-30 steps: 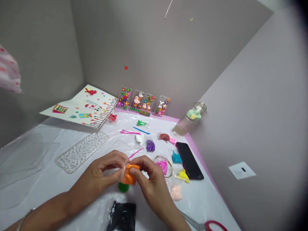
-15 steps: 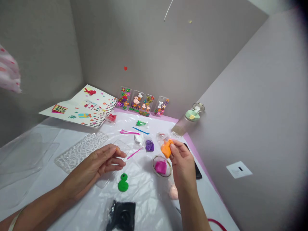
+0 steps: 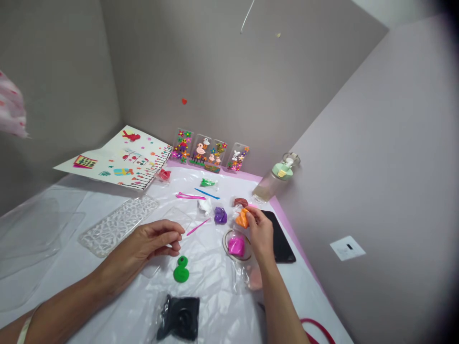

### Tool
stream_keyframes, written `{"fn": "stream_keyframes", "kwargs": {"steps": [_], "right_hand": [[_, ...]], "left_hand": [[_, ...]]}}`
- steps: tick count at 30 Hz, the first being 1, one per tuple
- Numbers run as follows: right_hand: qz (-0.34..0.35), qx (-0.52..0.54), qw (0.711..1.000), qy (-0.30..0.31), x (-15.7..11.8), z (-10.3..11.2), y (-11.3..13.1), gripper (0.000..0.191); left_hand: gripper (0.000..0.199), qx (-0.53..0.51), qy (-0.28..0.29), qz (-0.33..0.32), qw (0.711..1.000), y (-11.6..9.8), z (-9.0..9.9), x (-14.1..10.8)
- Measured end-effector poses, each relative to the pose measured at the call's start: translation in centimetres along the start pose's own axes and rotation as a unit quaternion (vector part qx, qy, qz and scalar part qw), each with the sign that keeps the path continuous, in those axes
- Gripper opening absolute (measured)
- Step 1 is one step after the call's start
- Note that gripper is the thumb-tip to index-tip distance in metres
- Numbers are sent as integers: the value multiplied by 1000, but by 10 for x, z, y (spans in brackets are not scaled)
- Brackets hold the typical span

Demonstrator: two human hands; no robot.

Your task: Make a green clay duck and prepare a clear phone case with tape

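The right hand (image 3: pixel 261 232) pinches the bagged orange clay (image 3: pixel 242 218) low over the surface (image 3: pixel 215 296) beside the black phone (image 3: pixel 280 231), best lowered gently clear of the purple clay (image 3: pixel 220 215), while the left hand (image 3: pixel 155 241) rests with fingers loosely curled, holding nothing, above the green clay figure (image 3: pixel 181 270).

The phone (image 3: pixel 278 231) lies right of the ring (image 3: pixel 234 244), bottle (image 3: pixel 272 181) behind.

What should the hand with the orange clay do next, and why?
Probably set it down. The right hand holds the bagged orange clay low over the table, right among the other clay bags: purple, brown and pink. The left hand waits by the green clay shape, pinching something too small to make out.
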State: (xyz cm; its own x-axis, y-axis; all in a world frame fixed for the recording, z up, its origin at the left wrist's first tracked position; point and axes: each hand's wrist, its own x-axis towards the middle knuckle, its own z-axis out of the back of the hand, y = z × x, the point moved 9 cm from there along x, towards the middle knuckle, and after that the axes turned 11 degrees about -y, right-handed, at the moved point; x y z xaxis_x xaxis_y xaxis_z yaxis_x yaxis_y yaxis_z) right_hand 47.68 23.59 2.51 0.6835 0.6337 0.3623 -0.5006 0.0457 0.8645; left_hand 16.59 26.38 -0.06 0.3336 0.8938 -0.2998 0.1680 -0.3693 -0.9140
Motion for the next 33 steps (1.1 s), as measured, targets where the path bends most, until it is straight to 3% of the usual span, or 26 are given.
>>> {"fn": "stream_keyframes", "kwargs": {"steps": [3,7,11,15,21,28,33], "right_hand": [[39,-38,998,-12,0,1,10,31],[111,-53,992,-24,-16,7,48,28],[172,-34,984,31,-51,-6,83,21],[271,-43,957,98,-88,-28,107,18],[326,-54,935,127,-107,-36,120,15],[326,-39,930,164,-115,-43,119,18],[326,-34,930,169,-116,-44,120,17]], "left_hand": [[22,0,-18,6,1000,-1,2,0],[21,-9,-13,7,1000,0,1,-1],[23,-17,-2,1,1000,3,1,-1],[25,-10,-7,9,1000,7,5,-1],[27,-31,-12,21,999,8,6,-2],[27,-21,-47,22,998,7,9,3],[26,11,-30,-25,999,-4,5,2]]}}
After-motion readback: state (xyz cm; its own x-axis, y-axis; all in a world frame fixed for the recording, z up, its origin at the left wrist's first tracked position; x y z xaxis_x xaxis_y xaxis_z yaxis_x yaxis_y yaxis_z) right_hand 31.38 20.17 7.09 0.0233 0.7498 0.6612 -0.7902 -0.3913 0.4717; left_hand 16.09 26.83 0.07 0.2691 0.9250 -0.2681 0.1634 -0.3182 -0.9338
